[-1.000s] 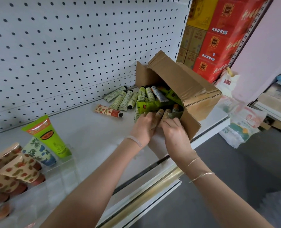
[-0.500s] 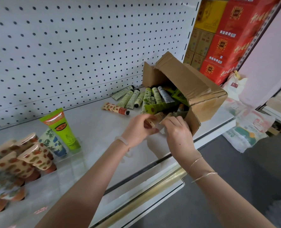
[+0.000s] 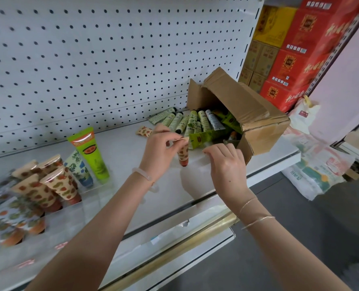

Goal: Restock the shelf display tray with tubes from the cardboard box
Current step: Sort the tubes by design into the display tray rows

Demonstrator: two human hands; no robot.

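Cream leaf-printed plastic tube with red-brown cap: pinched at its flat crimped end by left hand, hanging cap-down just above white shelf, in front of tipped brown cardboard box. Right hand near box mouth, fingers curled, back to camera; cannot tell whether holding anything. Likely hazards: slipping from so slight a pinch on the way to clear display tray; toppling upright printed tubes standing there; nudging box and spilling more.

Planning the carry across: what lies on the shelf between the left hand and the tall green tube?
Nothing: the head view shows bare white shelf between the left hand, pinching a spotted tube, and the tall green tube.
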